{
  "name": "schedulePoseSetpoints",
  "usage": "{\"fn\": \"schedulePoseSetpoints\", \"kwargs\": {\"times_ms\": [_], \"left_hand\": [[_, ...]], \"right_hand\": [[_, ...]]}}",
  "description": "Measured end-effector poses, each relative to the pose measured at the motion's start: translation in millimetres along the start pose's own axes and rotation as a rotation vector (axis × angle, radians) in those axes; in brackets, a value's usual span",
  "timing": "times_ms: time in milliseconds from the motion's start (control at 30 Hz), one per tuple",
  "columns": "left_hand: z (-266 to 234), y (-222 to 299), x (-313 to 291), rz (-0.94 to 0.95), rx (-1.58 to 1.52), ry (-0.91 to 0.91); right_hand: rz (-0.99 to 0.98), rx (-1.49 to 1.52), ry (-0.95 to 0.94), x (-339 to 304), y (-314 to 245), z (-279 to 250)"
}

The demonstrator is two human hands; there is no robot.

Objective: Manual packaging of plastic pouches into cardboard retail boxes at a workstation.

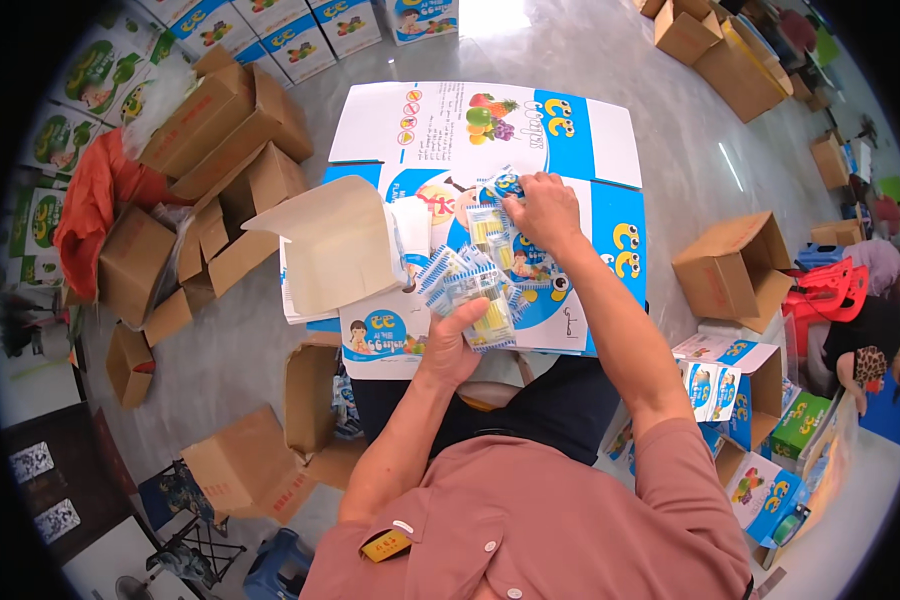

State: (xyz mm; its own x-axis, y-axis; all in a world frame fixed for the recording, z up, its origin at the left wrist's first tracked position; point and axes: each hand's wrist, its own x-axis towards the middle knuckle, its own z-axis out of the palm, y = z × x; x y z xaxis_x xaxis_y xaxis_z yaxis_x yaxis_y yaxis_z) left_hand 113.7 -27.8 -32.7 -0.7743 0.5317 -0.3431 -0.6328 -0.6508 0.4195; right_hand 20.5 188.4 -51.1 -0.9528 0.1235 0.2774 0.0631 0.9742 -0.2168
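My left hand is closed round a fanned bunch of small candy packets, clear with blue-and-white striped ends and yellow-green sticks inside. The thumb presses on the top packet. Farther off, my right hand has its fingers pinched at the edge of a blue candy packet. Below that hand, more loose packets lie on a printed white-and-blue carton, which forms the work surface. To the left of the packets stands a stack of small printed boxes with a bent, plain cardboard flap over it.
Open brown cartons and a red plastic bag crowd the floor at left. Another open brown carton stands at right, near a red chair and a seated person. Printed boxes are stacked at the back.
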Motion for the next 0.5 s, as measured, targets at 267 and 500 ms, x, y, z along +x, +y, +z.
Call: {"fn": "schedulePoseSetpoints", "kwargs": {"times_ms": [267, 500], "left_hand": [[-10.4, 0.4, 5.2, -0.033, -0.088, -0.036], [1.0, 1.3, -3.0, -0.032, -0.046, -0.026]], "right_hand": [[0.139, 0.543, -0.013, -36.9, -6.0, -41.1], [0.308, 1.006, -0.527, -74.7, -18.7, -71.7]]}}
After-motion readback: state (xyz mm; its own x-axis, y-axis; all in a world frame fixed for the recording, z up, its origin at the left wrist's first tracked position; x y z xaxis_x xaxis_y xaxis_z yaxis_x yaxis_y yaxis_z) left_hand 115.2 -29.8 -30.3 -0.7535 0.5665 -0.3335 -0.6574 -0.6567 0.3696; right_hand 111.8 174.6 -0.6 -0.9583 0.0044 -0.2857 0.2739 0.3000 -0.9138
